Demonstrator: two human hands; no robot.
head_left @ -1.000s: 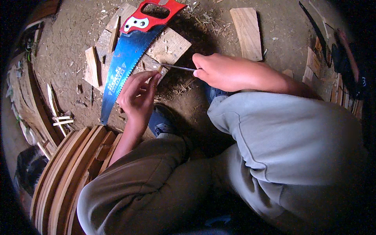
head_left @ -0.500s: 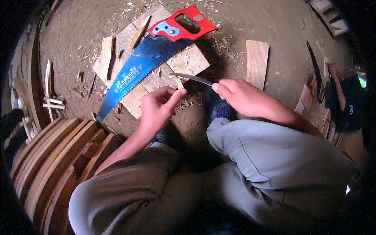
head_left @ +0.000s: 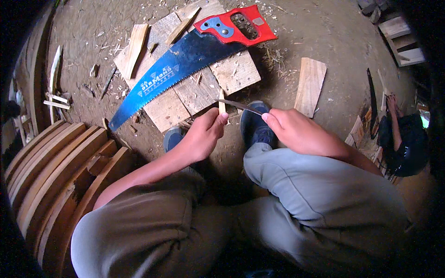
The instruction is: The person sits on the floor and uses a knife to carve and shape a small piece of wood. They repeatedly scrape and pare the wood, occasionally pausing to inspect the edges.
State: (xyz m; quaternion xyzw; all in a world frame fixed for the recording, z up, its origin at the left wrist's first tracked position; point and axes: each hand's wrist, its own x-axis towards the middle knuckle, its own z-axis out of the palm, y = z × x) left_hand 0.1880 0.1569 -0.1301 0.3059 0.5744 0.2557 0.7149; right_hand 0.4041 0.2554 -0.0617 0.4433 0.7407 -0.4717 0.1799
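Between the thumb and fingers of my left hand (head_left: 207,132) a small pale piece of wood (head_left: 222,101) stands upright. My right hand (head_left: 295,128) is closed around the handle of a knife (head_left: 240,106), which the fingers hide. The thin blade points left, and its tip end lies against or just beside the piece of wood. Beyond my hands, a hand saw (head_left: 181,62) with a blue blade and red handle lies across a wooden board (head_left: 235,75). Wood shavings are scattered on the board.
Curved wooden pieces (head_left: 65,162) stand stacked at the left. A flat wood block (head_left: 311,86) lies on the dirt floor at the right. Wood strips (head_left: 137,48) rest on the board's far left. Another person (head_left: 403,139) is at the far right.
My left hand has moved right and slightly nearer and has turned, so more of the wood piece shows upright. The knife's tip has come to the wood. The whole view has shifted a little.
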